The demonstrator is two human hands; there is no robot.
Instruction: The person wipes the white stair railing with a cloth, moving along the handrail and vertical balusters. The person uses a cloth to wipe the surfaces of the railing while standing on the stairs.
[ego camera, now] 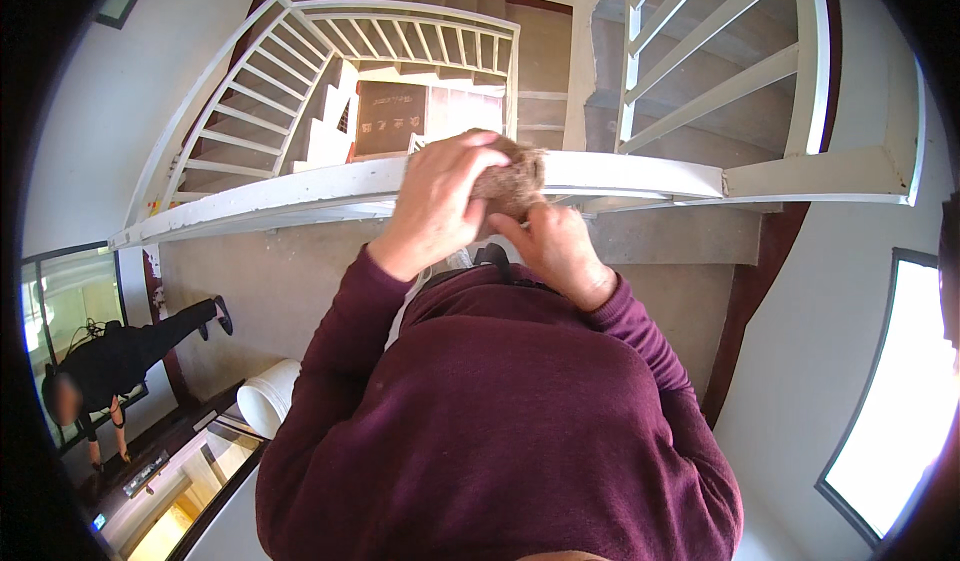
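Note:
A crumpled brown cloth (510, 178) is bunched between my two hands, over the white handrail (630, 175) of a stair railing. My left hand (442, 193) grips its left side, fingers curled over the top. On the cloth's lower right, my right hand (555, 242) pinches it between thumb and fingers. The hands cover part of the rail, so whether the cloth touches it cannot be told.
Beyond the handrail, stairs with white balusters (420, 40) descend around an open stairwell. A white bucket (270, 396) stands at the lower left, near a person in black (112, 366). A bright window (885, 403) is at the right.

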